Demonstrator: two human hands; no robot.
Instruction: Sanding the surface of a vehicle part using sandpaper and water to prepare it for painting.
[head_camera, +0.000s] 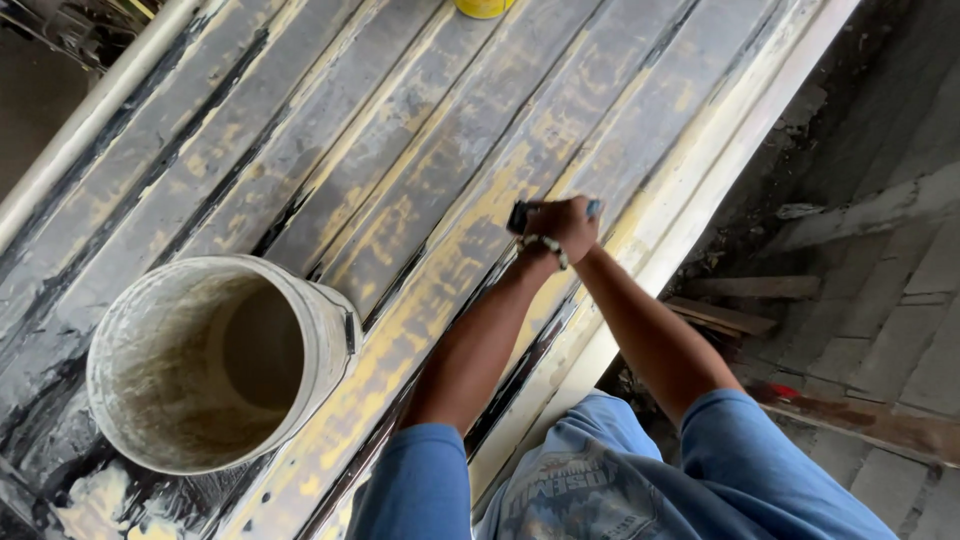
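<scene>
Both my arms reach forward and meet over a long grey board streaked with worn yellow paint (430, 300). My left hand (548, 226), with a bead bracelet at the wrist, and my right hand (580, 220) are clasped together on a small dark hand tool (519, 215). The tool is pressed against the board's surface, and a bluish tip (595, 208) sticks out on its right side. Most of the tool is hidden by my fingers.
A dirty white bucket (320, 310) lies on the boards at the left, its open mouth facing me. A yellow container (482, 7) stands at the top edge. A pale pipe (90, 110) runs along the left. Rough ground with wood scraps (720, 315) lies to the right.
</scene>
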